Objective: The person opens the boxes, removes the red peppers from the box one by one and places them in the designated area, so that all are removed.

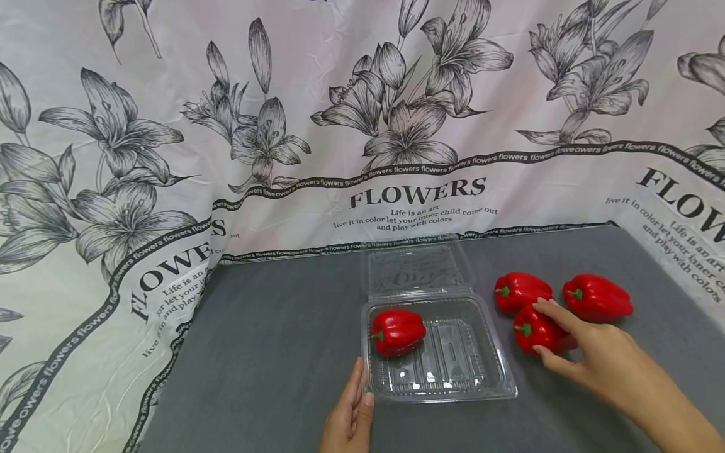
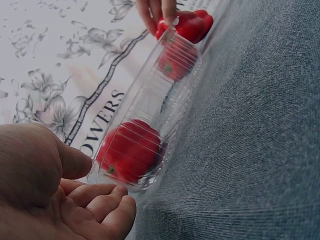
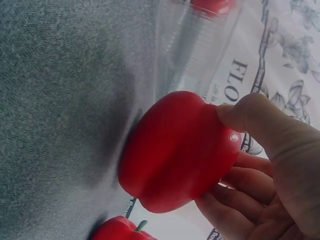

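In the head view, my right hand (image 1: pixel 600 352) grips a red bell pepper (image 1: pixel 535 330) between thumb and fingers. The right wrist view shows this bell pepper (image 3: pixel 180 152) close up, with the thumb on one side and fingers on the other. My left hand (image 1: pixel 348 415) holds the near left corner of a clear plastic container (image 1: pixel 498 371), whose lid (image 1: pixel 416 270) is folded back. One red bell pepper (image 1: pixel 398 332) lies inside on the left, its green stem pointing left. In the left wrist view, my left thumb and fingers (image 2: pixel 105 205) are at the container's end.
Two more red bell peppers, one (image 1: pixel 522 292) behind the gripped one and another (image 1: pixel 597 297) to its right, lie on the grey tabletop (image 1: pixel 272 352). A flower-printed white sheet (image 1: pixel 317 214) hangs behind and along the sides.
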A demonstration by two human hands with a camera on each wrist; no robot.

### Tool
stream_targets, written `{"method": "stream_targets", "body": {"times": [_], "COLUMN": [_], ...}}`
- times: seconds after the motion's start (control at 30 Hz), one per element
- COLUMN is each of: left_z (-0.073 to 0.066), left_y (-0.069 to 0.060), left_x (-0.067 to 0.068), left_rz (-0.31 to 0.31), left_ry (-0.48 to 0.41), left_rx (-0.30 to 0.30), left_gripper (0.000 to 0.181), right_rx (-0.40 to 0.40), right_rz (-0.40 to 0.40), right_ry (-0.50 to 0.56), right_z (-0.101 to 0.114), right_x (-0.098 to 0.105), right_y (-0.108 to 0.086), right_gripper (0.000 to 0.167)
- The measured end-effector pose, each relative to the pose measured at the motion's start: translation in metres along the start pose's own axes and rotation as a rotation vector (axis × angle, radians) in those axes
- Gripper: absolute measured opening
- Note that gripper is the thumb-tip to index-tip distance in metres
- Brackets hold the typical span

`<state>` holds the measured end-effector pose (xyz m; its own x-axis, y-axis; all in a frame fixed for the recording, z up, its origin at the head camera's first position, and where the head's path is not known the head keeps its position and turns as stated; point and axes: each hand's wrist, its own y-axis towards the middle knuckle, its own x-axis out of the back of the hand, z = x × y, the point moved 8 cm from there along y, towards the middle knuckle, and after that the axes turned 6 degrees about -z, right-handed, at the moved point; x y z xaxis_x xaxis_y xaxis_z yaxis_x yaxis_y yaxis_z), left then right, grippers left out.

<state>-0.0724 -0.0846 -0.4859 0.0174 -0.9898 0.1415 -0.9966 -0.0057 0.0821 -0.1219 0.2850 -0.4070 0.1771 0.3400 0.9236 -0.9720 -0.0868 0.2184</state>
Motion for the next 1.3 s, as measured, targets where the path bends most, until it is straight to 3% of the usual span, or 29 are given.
{"method": "stream_targets", "body": {"times": [0.33, 0.77, 1.0, 1.3], "left_z": [0.001, 0.001, -0.001, -0.001], "left_y": [0.0, 0.0, 0.0, 0.0], "left_x": [-0.001, 0.0, 0.001, 0.001], "left_rz": [0.007, 0.004, -0.009, -0.013], "left_ry": [-0.007, -0.006, 0.002, 0.004], "left_rx": [-0.016, 0.003, -0.016, -0.033], "left_gripper": [0.056, 0.057, 0.056, 0.055], "right_rx": [-0.022, 0.016, 0.069, 0.032], "right_rz": [0.065, 0.039, -0.016, 0.033], "right_ry": [-0.002, -0.012, -0.024, -0.02], "right_z": [-0.005, -0.003, -0.001, -0.004], "right_x": [-0.01, -0.012, -0.011, -0.015], "right_y": [0.001, -0.001, -0.003, 0.001], "right_gripper": [0.088, 0.084, 0.083, 0.084]}}
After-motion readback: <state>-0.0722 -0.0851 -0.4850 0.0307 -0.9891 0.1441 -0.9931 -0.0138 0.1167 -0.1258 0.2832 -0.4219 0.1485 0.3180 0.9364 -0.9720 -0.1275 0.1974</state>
